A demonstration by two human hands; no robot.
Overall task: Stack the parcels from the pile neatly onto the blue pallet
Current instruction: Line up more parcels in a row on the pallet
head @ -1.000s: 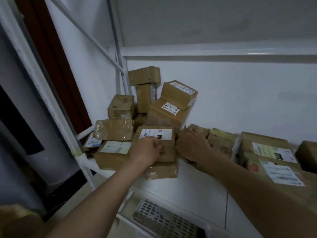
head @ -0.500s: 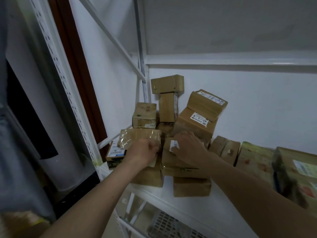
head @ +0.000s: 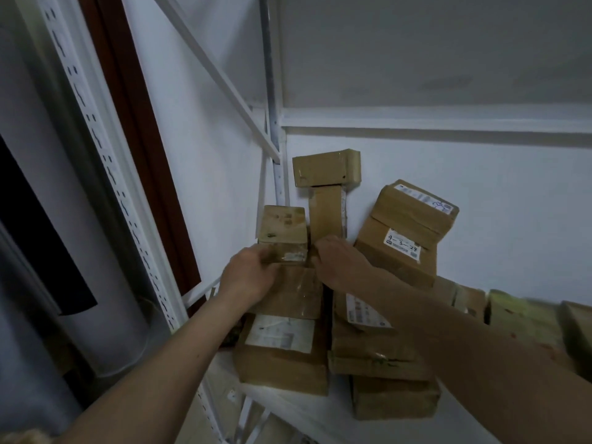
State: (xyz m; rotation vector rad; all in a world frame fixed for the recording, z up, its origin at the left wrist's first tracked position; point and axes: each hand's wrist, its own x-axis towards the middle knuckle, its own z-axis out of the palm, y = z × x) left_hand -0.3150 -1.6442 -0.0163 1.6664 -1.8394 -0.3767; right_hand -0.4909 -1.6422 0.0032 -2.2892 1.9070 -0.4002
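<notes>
1. Left hand (head: pixel 248 277) has its fingers curled onto the near left edge of a small cube-ish parcel (head: pixel 282 233).
2. Right hand (head: pixel 341 262) reaches in at that parcel's right side, fingers bent; whether it actually grips is hidden.
3. The parcel sits just beyond both hands, on top of a tape-wrapped parcel (head: pixel 296 294). No clear long axis. Left hand is nearer.
4. The pile sits on a white shelf (head: pixel 288 408); blue pallet not in view.
5. Leaning parcel (head: pixel 400 254), right of the right hand, has a label with handwritten "4-3-24". Other labels unreadable.
</notes>
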